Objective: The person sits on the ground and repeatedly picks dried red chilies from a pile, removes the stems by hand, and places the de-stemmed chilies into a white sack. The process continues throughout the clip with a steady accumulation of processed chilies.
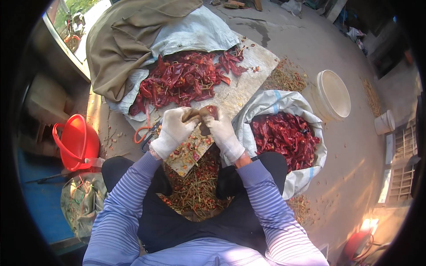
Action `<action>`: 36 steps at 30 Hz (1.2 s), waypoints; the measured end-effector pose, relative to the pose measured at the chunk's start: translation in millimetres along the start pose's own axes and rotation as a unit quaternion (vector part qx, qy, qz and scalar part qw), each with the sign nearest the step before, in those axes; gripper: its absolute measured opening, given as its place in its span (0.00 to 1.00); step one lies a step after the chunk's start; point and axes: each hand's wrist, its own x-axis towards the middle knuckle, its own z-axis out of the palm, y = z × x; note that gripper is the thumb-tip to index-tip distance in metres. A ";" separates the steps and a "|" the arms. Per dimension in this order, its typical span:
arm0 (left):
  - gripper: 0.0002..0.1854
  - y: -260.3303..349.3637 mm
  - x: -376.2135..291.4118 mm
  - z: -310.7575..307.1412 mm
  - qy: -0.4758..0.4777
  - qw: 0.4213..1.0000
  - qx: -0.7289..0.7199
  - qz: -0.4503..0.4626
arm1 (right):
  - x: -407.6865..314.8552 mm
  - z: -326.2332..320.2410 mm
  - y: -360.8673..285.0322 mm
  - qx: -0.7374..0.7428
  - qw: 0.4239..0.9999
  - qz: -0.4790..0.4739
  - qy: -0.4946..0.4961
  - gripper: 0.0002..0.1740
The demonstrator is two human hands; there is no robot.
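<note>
My left hand [176, 128] and my right hand [221, 129] meet over a pale board [251, 74], both in white gloves with brown-stained fingers. My right hand grips a dried red chilli pepper [212, 110], mostly covered by its fingers. The left fingers are pinched together against the right hand; what lies between them is hidden. Beyond my hands, a heap of dried red chillies [183, 78] spills from a white woven sack [199, 31]. Right of my right hand stands an open woven sack [276, 99], filled with dark red chilli pieces [286, 139].
Scissors [143, 133] lie left of my left hand. A red bucket [81, 143] stands at left, a white bucket [332, 96] at right. Brown cloth [123, 43] drapes the far sack. Chilli stems and seeds [194, 189] litter the floor between my legs.
</note>
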 end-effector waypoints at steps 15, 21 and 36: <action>0.16 -32.8 94.2 -39.4 0.025 0.980 0.196 0.019 | -5.0 16.0 -16.3 0.023 0.997 0.059 0.047 0.06; 0.14 -64.8 134.3 -20.2 -0.008 0.965 0.258 0.038 | -0.9 16.2 -13.5 0.060 0.997 0.054 0.020 0.06; 0.10 5.5 25.3 -49.1 0.002 0.995 -0.091 -0.040 | 6.0 20.8 -10.5 -0.041 0.992 -0.114 0.031 0.18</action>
